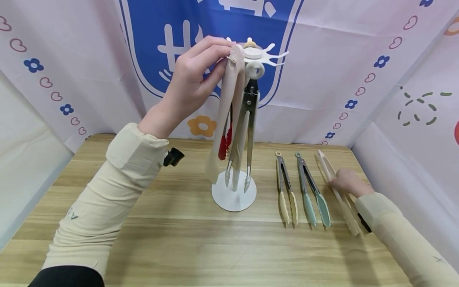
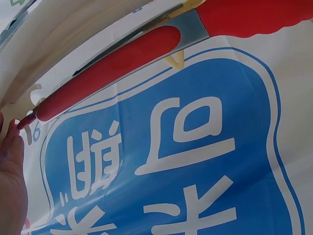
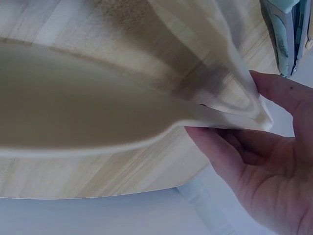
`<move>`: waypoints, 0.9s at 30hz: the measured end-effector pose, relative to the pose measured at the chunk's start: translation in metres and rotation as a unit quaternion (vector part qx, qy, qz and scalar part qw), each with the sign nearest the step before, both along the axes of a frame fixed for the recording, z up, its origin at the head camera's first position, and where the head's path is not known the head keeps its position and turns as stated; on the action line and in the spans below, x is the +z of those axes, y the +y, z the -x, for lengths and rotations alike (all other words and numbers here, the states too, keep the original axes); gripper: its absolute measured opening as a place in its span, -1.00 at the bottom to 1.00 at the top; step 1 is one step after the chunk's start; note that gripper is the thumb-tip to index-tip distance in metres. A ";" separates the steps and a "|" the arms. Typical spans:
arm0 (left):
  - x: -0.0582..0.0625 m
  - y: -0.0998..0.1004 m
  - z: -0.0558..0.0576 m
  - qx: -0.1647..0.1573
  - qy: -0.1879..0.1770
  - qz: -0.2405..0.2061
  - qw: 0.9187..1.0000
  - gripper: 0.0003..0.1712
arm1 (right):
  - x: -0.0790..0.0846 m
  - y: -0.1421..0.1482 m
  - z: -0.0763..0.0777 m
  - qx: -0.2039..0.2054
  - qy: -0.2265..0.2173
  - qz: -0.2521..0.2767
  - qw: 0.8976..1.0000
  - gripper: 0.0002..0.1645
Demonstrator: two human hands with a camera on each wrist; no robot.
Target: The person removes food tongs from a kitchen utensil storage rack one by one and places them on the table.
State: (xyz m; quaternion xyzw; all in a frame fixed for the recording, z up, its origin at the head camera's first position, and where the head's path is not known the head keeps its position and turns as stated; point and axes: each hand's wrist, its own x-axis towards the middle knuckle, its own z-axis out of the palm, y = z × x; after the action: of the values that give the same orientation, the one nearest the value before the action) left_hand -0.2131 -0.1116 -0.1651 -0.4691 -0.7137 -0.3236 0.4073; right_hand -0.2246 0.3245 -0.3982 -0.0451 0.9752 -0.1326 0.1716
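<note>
My left hand (image 1: 199,71) is at the top of a white rack (image 1: 270,56), its thumb and fingers pinching the upper end of long cream tongs (image 1: 224,115) that hang there. In the left wrist view, red-handled tongs (image 2: 117,68) hang close to the fingertips. At the table's right side, my right hand (image 1: 349,182) grips another pair of cream tongs (image 1: 346,211). The right wrist view has the thumb and fingers (image 3: 281,90) on opposite sides of those tongs (image 3: 190,113), near their joined end.
Silver tongs (image 1: 250,119) with a grey ring also hang from the rack, above its round white base (image 1: 234,201). Yellow-tipped tongs (image 1: 283,191) and teal-tipped tongs (image 1: 311,195) lie side by side on the wooden table (image 1: 172,239). A printed cloth (image 1: 312,79) stands behind.
</note>
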 end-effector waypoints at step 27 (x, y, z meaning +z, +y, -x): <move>-0.001 0.000 0.001 0.001 0.009 0.004 1.000 -0.81 | -0.004 0.000 0.004 0.007 -0.023 -0.007 1.000 -0.78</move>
State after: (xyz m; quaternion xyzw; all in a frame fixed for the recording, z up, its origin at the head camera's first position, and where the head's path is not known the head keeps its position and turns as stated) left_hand -0.2141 -0.1115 -0.1660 -0.4730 -0.7117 -0.3159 0.4123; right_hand -0.2284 0.3240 -0.4026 -0.0479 0.9716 -0.1254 0.1948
